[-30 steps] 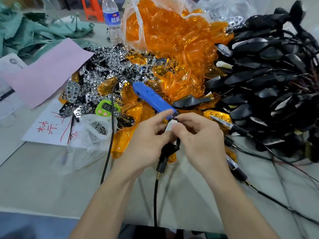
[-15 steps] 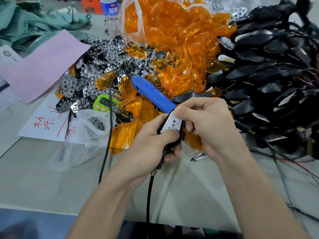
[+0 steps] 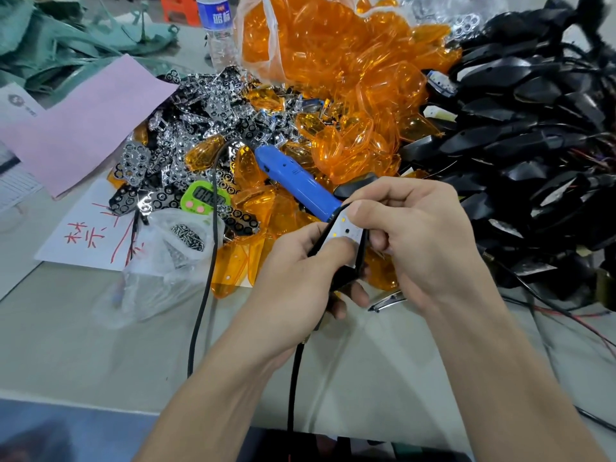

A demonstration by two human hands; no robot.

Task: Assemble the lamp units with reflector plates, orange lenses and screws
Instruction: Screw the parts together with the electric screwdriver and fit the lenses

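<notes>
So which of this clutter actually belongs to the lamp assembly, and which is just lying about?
Job: black lamp unit with white LED board, held in left hand and right hand; chrome reflector plates; orange plastic lenses; clear bag of screws; blue electric screwdriver; heap of black lamp housings.
Lying about: green digital timer; pink paper sheet; clear water bottle; green cloth.

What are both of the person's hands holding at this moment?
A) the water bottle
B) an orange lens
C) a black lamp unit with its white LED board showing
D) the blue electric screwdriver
C: the left hand and right hand both grip the black lamp unit, its white LED board facing up; the blue electric screwdriver lies untouched on the pile.
</notes>
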